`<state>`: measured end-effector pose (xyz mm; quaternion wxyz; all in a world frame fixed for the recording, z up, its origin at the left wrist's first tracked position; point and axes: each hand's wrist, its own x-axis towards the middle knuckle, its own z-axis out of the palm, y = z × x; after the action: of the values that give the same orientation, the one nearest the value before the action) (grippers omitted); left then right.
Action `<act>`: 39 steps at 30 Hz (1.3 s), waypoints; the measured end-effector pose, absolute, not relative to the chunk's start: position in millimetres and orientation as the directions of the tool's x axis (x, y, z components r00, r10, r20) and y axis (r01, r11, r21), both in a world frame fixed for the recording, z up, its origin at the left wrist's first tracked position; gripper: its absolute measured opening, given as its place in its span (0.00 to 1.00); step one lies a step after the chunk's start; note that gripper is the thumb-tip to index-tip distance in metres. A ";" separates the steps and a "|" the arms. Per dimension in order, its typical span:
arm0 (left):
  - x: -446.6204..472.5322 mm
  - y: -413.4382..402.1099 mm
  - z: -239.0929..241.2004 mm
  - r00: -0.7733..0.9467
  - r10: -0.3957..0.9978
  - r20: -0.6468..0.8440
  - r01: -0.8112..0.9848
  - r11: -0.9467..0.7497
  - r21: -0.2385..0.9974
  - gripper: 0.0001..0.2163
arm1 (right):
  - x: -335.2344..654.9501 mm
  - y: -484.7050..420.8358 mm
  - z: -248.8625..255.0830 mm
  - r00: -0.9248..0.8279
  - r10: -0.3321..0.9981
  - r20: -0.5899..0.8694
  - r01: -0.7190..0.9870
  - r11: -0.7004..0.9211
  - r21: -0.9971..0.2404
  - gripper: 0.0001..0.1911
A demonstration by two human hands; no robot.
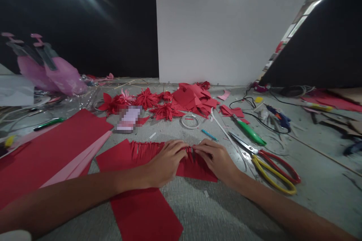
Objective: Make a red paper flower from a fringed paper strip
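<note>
A strip of red paper (198, 169) with a fringed upper edge lies on the grey floor before me. My left hand (166, 162) rests on it with bent fingers, pinching the fringe near its middle. Close by on the right, my right hand (216, 158) pinches the same fringe between thumb and fingers. Both fingertips almost meet at the cut strands. Under my left forearm lies a red paper sheet (147, 214), partly hidden. Scissors (254, 152) with one red and one yellow handle lie partly spread to the right of my right hand.
Red paper pieces (194, 98) and fringed red paper flowers (147, 98) lie ahead. A tape roll (190, 121), a blue pen (209, 134), a green-handled cutter (250, 131) and a glue gun (278, 116) are scattered about. Large red sheets (56, 147) lie left, near pink spray bottles (60, 73).
</note>
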<state>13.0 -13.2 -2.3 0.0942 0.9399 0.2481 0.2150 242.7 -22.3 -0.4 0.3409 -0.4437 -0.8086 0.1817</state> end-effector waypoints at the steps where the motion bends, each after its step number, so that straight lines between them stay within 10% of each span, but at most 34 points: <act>1: 13.1 -13.3 -2.1 0.788 0.505 0.353 0.427 -0.861 0.277 0.17 | 242.7 -22.6 -0.5 -0.375 0.841 0.389 0.593 0.541 -0.597 0.12; 39: 11.7 -13.2 -9.2 0.855 0.426 0.295 0.366 -0.900 0.238 0.28 | 246.3 -24.5 -4.7 -0.385 0.747 0.542 0.589 0.651 -0.479 0.09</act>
<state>11.7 -13.2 -9.2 0.0868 0.9592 0.2065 0.1723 246.3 -24.5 -4.7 0.3793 -0.4043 -0.8258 0.1042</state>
